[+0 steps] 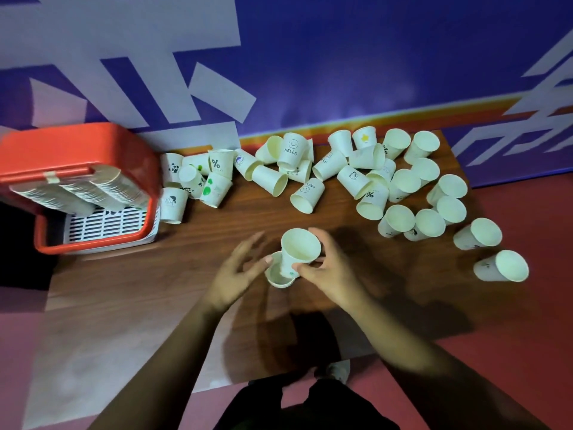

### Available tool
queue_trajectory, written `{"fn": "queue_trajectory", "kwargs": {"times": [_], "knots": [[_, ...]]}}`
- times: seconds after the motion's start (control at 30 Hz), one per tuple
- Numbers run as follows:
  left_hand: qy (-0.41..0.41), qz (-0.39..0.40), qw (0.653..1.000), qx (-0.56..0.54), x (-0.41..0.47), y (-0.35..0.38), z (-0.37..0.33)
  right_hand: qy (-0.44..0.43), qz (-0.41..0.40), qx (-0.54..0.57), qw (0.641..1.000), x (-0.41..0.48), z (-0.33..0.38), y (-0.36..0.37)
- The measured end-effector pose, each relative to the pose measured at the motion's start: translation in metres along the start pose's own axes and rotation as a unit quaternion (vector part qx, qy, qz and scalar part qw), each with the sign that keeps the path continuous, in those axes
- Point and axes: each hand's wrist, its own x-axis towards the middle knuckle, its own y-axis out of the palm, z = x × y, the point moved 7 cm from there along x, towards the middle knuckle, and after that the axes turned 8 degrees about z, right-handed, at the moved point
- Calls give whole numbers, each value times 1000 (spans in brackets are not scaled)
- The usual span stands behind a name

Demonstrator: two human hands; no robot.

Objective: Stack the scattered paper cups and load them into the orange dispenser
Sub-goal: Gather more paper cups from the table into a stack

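Dozens of loose cups (400,218) lie across the far half of the wooden table (139,290), most tipped on their sides, a few mouth-up. Orange dispenser (77,144) sits at the far left corner w/ rows of nested cups (93,187) in its rack.

Near centre: right hand (328,268) pinches upper cup (299,248) round the wall, thumb on near side, fingers behind. The cup is tilted, base dipping into lower cup (277,279), which stands mouth-up on the table. Left hand (235,271) is spread, fingers straight, gripping nothing. One fingertip is at the lower cup's rim, prob. touching, but blur means I can't be sure.

Step judged: nesting the first pair. Stack barely begun.

Risks:
- Upper cup enters at an angle. Its base could catch the rim and crease it, or tip the lower cup, since nothing grips that one.
- Too hard a squeeze and the thin wall ovals, so it won't seat.
- Edge cup (502,266) lies close to the table's right side. A forearm sweep that way could knock it off.
- Uneven seating now gives a crooked stack that may jam in the dispenser.
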Motion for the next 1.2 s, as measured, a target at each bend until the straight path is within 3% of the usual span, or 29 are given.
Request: {"fn": "queue_trajectory", "kwargs": {"times": [0.07,0.2,0.43,0.7,0.9,1.03,1.2], "knots": [[11,28,999,-42,-1,-4,-8,-19,9,-13,1000,0,7,10],[15,74,997,9,7,-4,-6,-35,15,-77,996,-1,15,26],[38,82,976,200,12,0,28,-26,31,-176,984,-12,-3,43],[50,86,956,275,13,2,21,-3,28,-180,983,-13,-13,39],[46,26,962,270,31,16,-18,28,-44,-226,973,-17,-31,-56],[59,14,964,260,58,67,-56,32,-125,-281,951,-19,-64,-152],[51,29,963,262,109,150,-83,64,-135,-327,933,-9,-101,-234]]}}
